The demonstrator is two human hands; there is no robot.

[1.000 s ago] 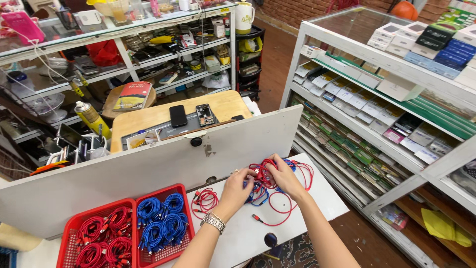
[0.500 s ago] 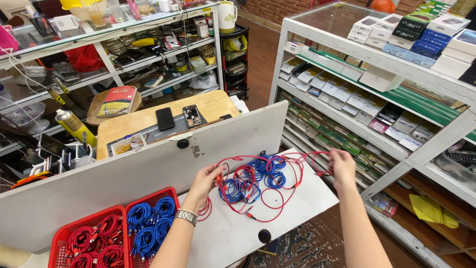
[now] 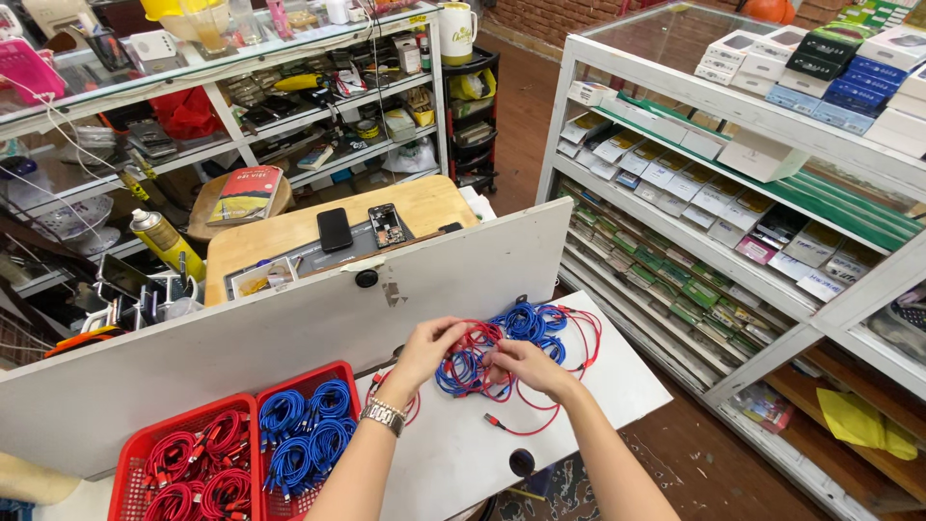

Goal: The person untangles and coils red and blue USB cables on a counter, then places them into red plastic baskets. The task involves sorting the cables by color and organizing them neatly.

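A: Head view, change since half a second ago: the right hand (image 3: 526,365) has come in from the counter's right edge, where it was spread open, and now meets the left hand (image 3: 424,349) over the tangle of red and blue cables (image 3: 511,352). The tangle looks more bunched than before.

B: Grip state?

A: Left hand: fingers curled, pinching red strands at the tangle's left side. Right hand: fingers closed on strands near the middle. Which strand each holds cannot be told.

B: Position of the tangle?

A: On the white counter (image 3: 453,453), just in front of the upright white board (image 3: 289,328), with red loops trailing toward the right edge.

B: Counts?

A: Two hands. One wristwatch (image 3: 384,416), on the left wrist. One red basket (image 3: 231,453) with two compartments: coiled red cables (image 3: 198,465) to the left, coiled blue cables (image 3: 309,429) to the right. Two phones (image 3: 362,228) on the wooden table behind the board. One spray can (image 3: 166,241).

B: Limits?

A: Cables in the tangle overlap too much to count. The basket is cut off at the bottom edge. Both forearms leave the frame below.
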